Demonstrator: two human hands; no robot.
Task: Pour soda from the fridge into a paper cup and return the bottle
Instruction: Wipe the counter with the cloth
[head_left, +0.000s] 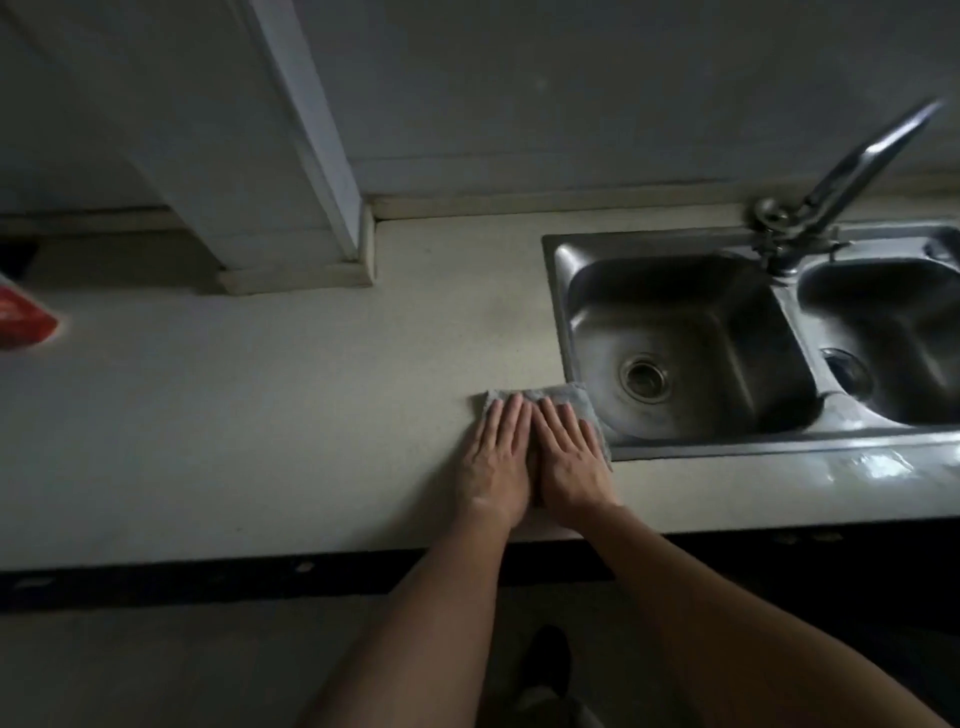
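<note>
At the far left edge a red package (23, 319) lies on the counter (260, 415); its print is too blurred to read. Mid-counter, the left hand (496, 467) and right hand (569, 465) lie flat side by side, fingers straight and together, palms pressed on a grey cloth (563, 397) whose right edge touches the sink (685, 452) rim. Neither grips anything. The sink's two steel basins hold only their drains; the tap (852, 171) stands behind them. No soda, cup or fridge shows.
</note>
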